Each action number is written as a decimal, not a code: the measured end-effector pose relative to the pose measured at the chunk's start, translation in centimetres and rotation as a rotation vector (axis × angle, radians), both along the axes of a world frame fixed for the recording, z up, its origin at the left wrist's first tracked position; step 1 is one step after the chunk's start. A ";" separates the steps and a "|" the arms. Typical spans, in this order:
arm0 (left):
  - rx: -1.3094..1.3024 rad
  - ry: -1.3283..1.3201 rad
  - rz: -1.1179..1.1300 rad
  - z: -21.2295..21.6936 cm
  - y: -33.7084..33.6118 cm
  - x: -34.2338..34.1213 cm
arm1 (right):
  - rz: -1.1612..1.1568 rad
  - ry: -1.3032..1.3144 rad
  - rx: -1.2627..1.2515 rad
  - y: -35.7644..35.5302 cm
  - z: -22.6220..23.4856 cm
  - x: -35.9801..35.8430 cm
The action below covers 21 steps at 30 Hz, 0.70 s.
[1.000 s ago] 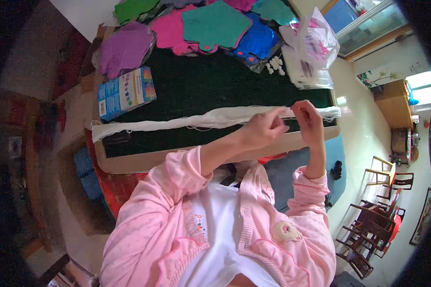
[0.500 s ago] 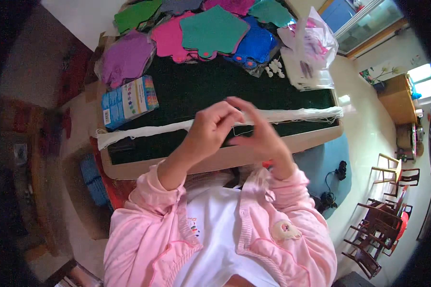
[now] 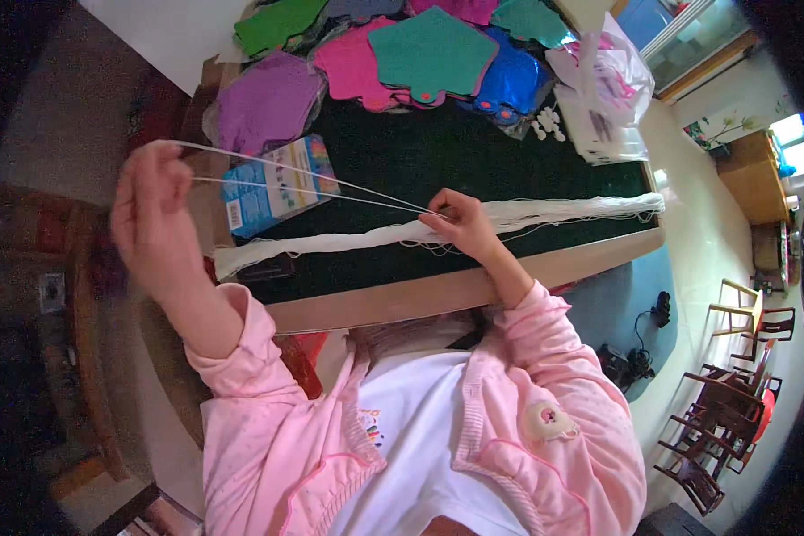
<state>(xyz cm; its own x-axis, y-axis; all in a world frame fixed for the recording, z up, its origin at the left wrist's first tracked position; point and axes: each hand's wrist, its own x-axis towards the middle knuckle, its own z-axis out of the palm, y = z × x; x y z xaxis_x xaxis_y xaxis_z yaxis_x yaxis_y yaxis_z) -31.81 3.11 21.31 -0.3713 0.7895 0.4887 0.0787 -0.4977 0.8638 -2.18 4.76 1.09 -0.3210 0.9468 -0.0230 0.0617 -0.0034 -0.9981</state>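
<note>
Head view: the white skein [image 3: 322, 239] is laid lengthwise across the dark green tabletop [image 3: 375, 143] and serves as the reference for all positions below. Two white strands [image 3: 380, 198] are drawn taut between the hands, converging toward the right. At the middle of the skein, the strands are pinched between thumb and finger of the right hand [image 3: 460, 223]; whether the skein itself is touched cannot be told. Past the left end of the skein, the strands are held at the curled fingers of the left hand [image 3: 156, 214]; whether they are looped or pinched there is obscured by blur. A blue box [image 3: 259, 210] is placed beyond the skein's left part, with purple pieces [image 3: 268, 98] behind it. Teal pieces [image 3: 429, 54] are stacked beyond the skein's middle. Small white items [image 3: 548, 123] and a plastic bag [image 3: 612, 85] are located beyond its right part.
</note>
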 end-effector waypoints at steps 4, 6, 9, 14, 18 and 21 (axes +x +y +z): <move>0.023 0.112 -0.085 1.7 0.7 -7.0 | -0.028 -0.020 -0.014 1.2 0.7 -6.7; -0.041 0.237 -0.158 1.3 1.4 -8.4 | 0.207 -0.258 -0.036 1.6 2.5 -8.7; -0.180 0.544 -0.339 1.4 2.9 -7.6 | 0.139 -0.193 0.442 2.4 6.7 -11.1; -0.097 0.631 -0.553 1.7 4.3 -3.2 | 0.128 -0.329 0.585 3.4 16.1 -13.7; -0.139 0.573 -0.534 1.7 4.3 -2.1 | 0.116 -0.712 0.116 3.9 16.6 -11.0; -0.193 0.567 -0.552 -0.4 3.9 -1.1 | -0.138 -0.864 0.411 3.9 12.3 -8.7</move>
